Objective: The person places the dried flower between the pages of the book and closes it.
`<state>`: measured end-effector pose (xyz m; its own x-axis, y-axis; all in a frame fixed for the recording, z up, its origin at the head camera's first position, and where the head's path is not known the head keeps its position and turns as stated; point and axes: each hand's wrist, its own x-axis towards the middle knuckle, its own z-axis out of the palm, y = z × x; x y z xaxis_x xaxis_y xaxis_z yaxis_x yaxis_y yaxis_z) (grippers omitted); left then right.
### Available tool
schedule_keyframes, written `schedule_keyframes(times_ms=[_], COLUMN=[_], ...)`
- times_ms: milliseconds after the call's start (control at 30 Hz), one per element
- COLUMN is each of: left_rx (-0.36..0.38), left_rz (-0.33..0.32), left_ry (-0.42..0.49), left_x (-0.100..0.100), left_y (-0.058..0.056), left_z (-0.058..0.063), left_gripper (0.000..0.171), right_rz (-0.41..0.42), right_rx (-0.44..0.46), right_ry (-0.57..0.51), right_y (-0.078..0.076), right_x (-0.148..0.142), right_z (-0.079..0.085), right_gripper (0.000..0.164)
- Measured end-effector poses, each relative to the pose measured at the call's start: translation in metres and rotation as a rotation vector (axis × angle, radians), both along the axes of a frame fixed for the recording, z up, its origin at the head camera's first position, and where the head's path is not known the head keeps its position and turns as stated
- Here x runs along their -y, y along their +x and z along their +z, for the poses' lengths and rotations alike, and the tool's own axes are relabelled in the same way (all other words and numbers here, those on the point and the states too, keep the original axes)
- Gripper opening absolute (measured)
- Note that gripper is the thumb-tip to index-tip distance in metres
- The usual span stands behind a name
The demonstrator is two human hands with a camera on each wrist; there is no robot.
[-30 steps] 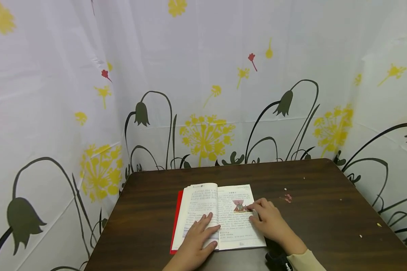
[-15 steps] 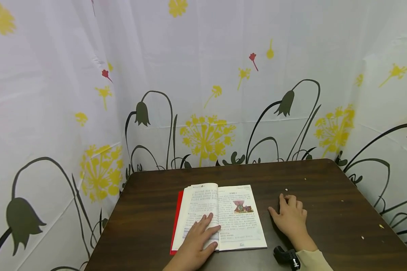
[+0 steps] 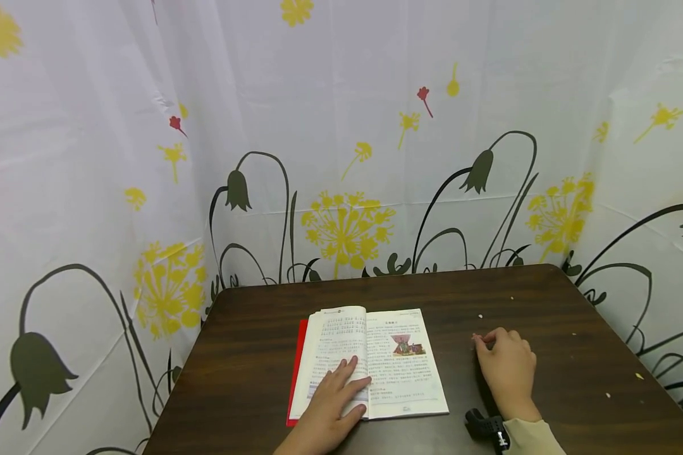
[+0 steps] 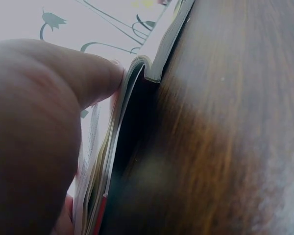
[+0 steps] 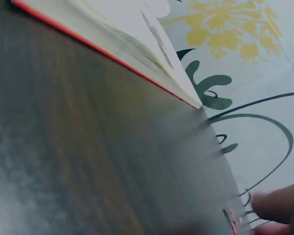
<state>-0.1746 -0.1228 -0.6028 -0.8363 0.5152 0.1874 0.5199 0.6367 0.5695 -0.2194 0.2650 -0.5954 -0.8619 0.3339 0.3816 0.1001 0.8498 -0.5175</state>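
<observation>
An open book (image 3: 401, 385) with a red cover lies on the brown table. My left hand (image 3: 337, 401) rests on its left page, fingers spread, thumb by the lower edge near the spine; the left wrist view shows the thumb (image 4: 95, 76) against the pages. To the right of the book is my right hand (image 3: 508, 366), its fingers bent and its thumb and index near each other at a small reddish-pink scrap (image 3: 475, 337). In the right wrist view the scrap (image 5: 230, 220) shows beside a blurred finger (image 5: 279, 205). Whether the fingers pinch it I cannot tell.
Small pale crumbs dot the right part of the table (image 3: 569, 404); one crumb (image 3: 480, 316) lies beyond the right hand and a yellowish bit (image 3: 639, 376) farther right. A flower-printed curtain (image 3: 341, 126) hangs behind the table's far edge. A black wrist camera (image 3: 486, 428) sits on the right wrist.
My right hand has left the picture on the right page and moved right to the reddish scrap, its thumb coming in toward the index finger. My left hand has stayed on the book.
</observation>
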Motion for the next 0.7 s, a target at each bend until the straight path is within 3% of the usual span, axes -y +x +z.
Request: schedule_keyframes(times_ms=[100,167,300,467,700], left_rx=[-0.003,-0.007,-0.011,-0.014,-0.012], left_rz=[0.002,0.003,0.002,-0.003,0.001], left_ry=[-0.007,-0.014,-0.016,-0.020,-0.040], left_x=[-0.0003,-0.0003,-0.0001,-0.0001,-0.0006], left_y=[0.0000,-0.0001,-0.0001,-0.0009,-0.0021], left_z=[0.0001,0.0001,0.0005,0.0002,-0.0011], left_gripper=[0.047,0.047,0.047,0.048,0.048], right_rz=[0.012,0.054,0.101,0.082,0.130], right_rx=[0.073,0.100,0.087,0.088,0.063], right_ry=[0.015,0.022,0.028,0.011,0.042], right_y=[0.0000,-0.0008,-0.0022,-0.0012,-0.0056], right_x=[-0.0009,-0.0006,0.0007,0.0018,0.0063], right_z=[-0.0015,-0.0026,-0.0032,-0.0043,-0.0084], right_gripper=[0.027,0.023,0.011,0.017,0.022])
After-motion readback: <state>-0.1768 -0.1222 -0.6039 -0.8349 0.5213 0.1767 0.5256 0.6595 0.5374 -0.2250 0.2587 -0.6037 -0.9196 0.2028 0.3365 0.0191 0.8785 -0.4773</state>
